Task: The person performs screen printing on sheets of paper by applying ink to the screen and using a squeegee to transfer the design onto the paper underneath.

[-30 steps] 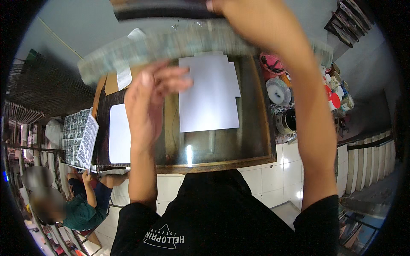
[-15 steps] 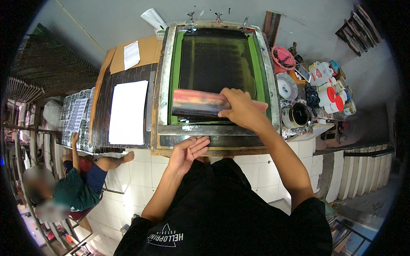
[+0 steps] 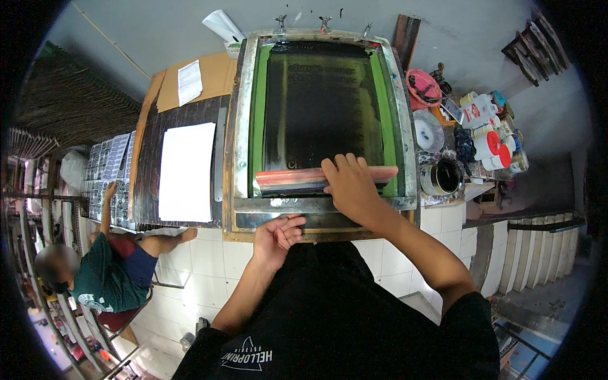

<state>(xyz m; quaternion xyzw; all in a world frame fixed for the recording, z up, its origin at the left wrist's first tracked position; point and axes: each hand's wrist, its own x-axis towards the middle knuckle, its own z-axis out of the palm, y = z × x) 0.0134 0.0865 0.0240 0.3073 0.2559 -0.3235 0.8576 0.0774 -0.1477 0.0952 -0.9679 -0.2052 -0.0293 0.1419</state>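
A screen-printing frame (image 3: 244,114) with a green border and dark mesh lies flat on the tiled counter. My right hand (image 3: 350,185) grips a long squeegee (image 3: 291,179) with a reddish wooden handle, lying across the near end of the mesh. My left hand (image 3: 276,237) rests on the frame's near edge, fingers curled over the wooden rim.
A stack of white sheets (image 3: 187,171) lies on a dark board left of the frame. Ink tins and jars (image 3: 441,176) crowd the counter's right end. A seated person (image 3: 107,272) reaches toward printed sheets (image 3: 113,171) at lower left. Stairs (image 3: 544,253) descend at right.
One second ago the frame was raised over a white sheet. It came down flat, and my right hand has drawn the squeegee to the near end; my left hand holds the frame's front edge.
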